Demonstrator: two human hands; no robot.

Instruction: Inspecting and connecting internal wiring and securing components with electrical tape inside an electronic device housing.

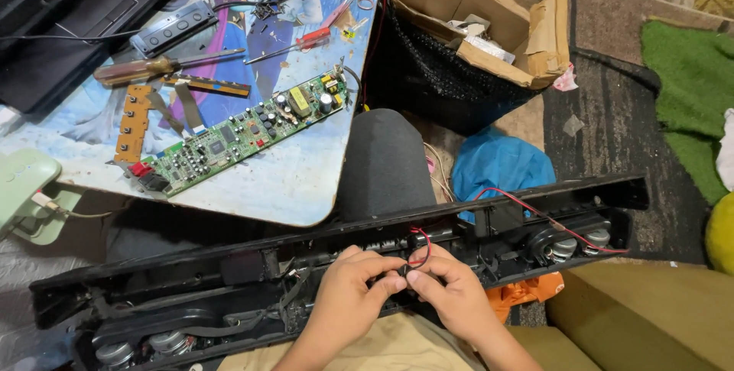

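With the green circuit board already lying out on the tabletop, both hands' grips are pinching red-and-black wires inside the opened black speaker bar resting across the lap.

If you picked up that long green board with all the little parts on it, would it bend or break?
The green circuit board on the table would probably stay fairly stiff, being a flat rigid strip, though its long, narrow shape might flex a little. It looks light. It is likely fragile: small upright parts crowd its top, and thin ribbon cables hang off one end and could snag.
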